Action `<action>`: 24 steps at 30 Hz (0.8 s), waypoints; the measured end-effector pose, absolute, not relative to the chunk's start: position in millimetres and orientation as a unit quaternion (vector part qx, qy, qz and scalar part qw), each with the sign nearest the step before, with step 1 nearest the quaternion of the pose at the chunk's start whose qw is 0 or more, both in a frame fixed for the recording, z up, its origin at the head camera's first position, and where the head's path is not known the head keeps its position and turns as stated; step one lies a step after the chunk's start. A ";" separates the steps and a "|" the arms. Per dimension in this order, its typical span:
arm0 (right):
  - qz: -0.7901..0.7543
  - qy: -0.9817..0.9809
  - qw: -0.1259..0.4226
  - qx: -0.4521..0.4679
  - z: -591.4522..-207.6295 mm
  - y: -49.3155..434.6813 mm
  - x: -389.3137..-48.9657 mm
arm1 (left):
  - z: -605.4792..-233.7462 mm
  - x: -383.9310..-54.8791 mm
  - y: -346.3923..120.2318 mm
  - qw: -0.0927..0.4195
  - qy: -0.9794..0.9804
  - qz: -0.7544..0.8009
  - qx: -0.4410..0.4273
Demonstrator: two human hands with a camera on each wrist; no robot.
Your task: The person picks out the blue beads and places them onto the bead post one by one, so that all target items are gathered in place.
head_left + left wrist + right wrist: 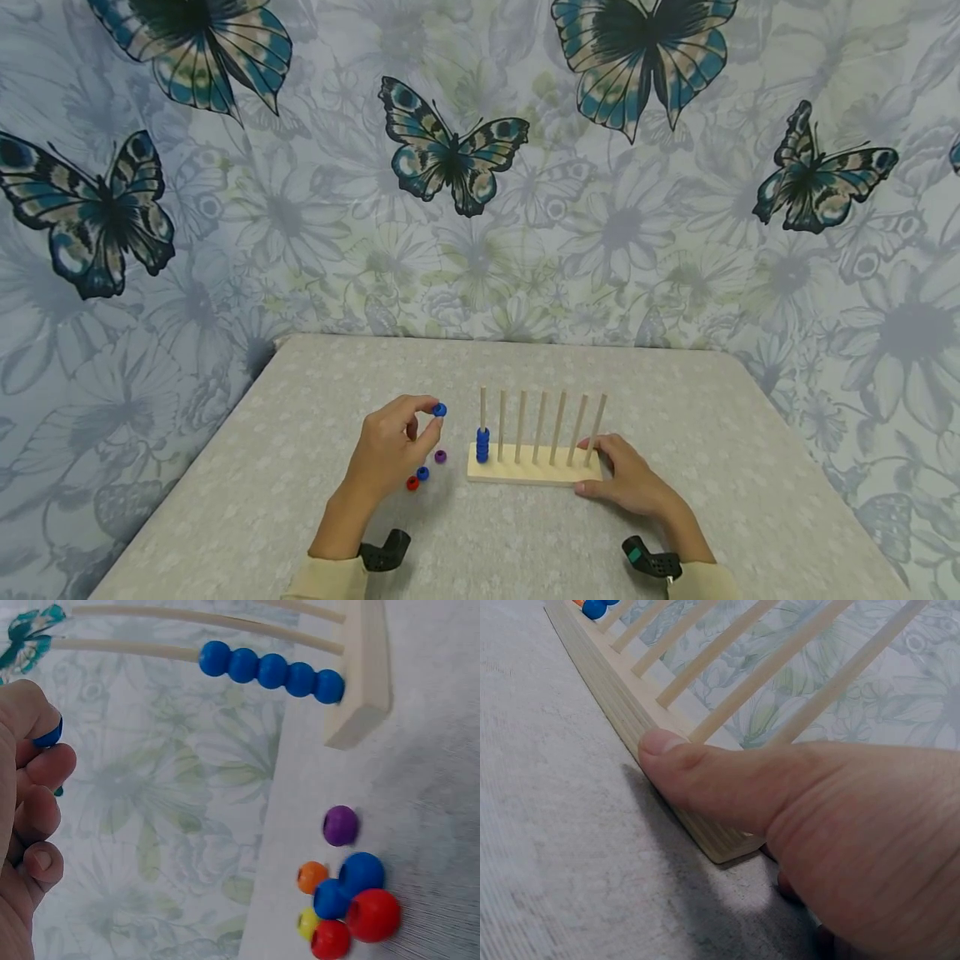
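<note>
A pale wooden rack [532, 473] with several upright pegs stands on the grey table. Its leftmost peg carries a stack of blue beads [482, 445] [271, 670]. My left hand [393, 446] is raised left of the rack and pinches a blue bead [439, 409] [49, 737] between thumb and fingertips. Below it lie loose beads: a purple one [440, 456] [340, 825], a blue one [423, 473] [362, 873], a red one [412, 483] [373, 915]. My right hand [626, 479] grips the rack's right end, thumb [705, 776] pressed on the base [622, 697].
The grey table [705, 450] ends at a wall hung with butterfly-print cloth [450, 158]. In the left wrist view an orange bead [312, 877] and a yellow bead [307, 922] sit in the loose pile. Black wrist camera mounts [386, 552] show at the bottom.
</note>
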State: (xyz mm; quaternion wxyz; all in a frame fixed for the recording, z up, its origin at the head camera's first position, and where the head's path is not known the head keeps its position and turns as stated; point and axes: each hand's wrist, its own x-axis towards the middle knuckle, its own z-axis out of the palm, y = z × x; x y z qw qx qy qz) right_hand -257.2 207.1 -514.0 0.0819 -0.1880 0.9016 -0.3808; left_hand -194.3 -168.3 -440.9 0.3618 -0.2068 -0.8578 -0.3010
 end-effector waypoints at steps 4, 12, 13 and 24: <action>-0.376 0.903 0.081 -0.194 -511.0 207.7 -257.7 | -431.8 -200.6 -165.3 0.379 -0.845 -0.301 -0.225; -0.373 0.903 0.077 -0.198 -510.2 207.7 -257.9 | -417.9 -206.5 -152.6 0.398 -0.828 -0.311 -0.242; -0.376 0.902 0.079 -0.197 -510.6 208.0 -257.9 | -416.5 -207.0 -150.6 0.400 -0.827 -0.313 -0.243; -0.378 0.900 0.085 -0.199 -512.5 207.8 -259.4 | -401.5 -218.9 -133.9 0.418 -0.809 -0.332 -0.247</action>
